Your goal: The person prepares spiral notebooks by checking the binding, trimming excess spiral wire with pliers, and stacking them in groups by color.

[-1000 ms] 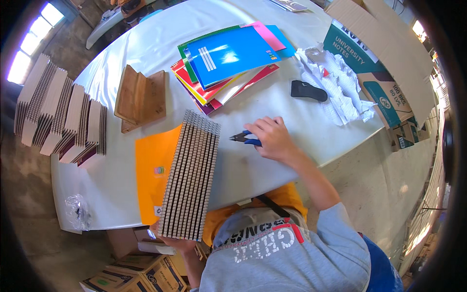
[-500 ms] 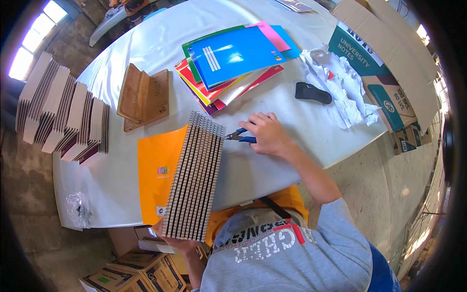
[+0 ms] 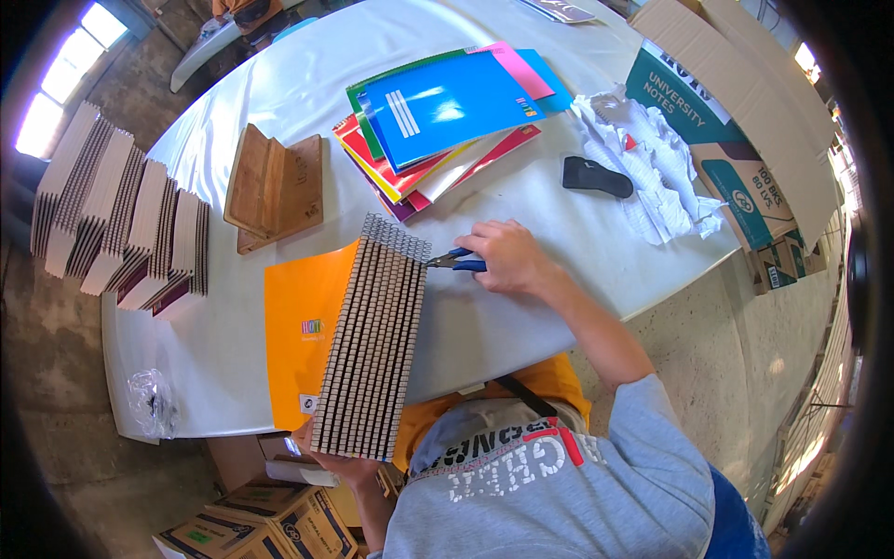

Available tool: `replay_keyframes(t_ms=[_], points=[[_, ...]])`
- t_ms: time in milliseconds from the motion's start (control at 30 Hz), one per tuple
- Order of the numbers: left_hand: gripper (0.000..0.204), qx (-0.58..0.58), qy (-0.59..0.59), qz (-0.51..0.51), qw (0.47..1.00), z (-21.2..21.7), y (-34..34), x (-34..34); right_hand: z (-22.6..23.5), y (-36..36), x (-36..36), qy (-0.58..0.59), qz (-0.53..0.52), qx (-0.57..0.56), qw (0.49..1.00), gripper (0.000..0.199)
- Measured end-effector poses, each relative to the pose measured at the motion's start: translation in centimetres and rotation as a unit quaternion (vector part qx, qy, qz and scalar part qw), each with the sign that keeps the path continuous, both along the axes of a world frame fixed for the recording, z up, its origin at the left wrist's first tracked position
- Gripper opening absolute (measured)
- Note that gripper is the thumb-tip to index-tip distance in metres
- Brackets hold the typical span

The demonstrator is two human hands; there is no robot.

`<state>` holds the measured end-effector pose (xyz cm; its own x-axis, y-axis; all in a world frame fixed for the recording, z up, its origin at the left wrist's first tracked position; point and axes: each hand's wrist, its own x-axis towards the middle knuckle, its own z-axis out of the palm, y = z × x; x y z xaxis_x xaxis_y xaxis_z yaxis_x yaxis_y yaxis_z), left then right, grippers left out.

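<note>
My right hand grips blue-handled pliers whose tip touches the far right corner of a long stack of spiral-bound notebooks. The stack is seen from its wire-spine side, resting on the white table. My left hand holds the stack's near end at the table's front edge, mostly hidden beneath it. An orange notebook cover lies flat just left of the stack.
Coloured notebook covers are fanned at the table's middle back. A wooden block, several leaning notebook stacks at left, a black tool, crumpled paper, cardboard boxes at right and below.
My right hand has slid left with the pliers until the tip meets the stack's far corner. The stack has shifted slightly toward the right.
</note>
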<state>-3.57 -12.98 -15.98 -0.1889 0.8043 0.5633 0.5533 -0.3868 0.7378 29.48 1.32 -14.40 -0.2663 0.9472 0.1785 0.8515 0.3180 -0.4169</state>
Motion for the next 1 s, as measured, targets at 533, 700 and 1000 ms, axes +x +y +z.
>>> replay_keyframes(t_ms=[533, 700, 1000], points=[[0.072, 0.004, 0.018, -0.001, 1.0, 0.0, 0.2, 0.3, -0.4, 0.8, 0.4, -0.017, -0.036, 0.058, 0.998, 0.039], [0.072, 0.018, 0.065, -0.002, 0.998, 0.5, 0.3, 0.2, -0.3, 0.9, -0.1, -0.021, -0.002, 0.002, 1.0, 0.042], [0.082, -0.038, -0.018, 0.007, 0.999, 0.2, 0.1, 0.4, -0.1, 1.1, -0.2, -0.046, 0.019, -0.019, 0.999, 0.035]])
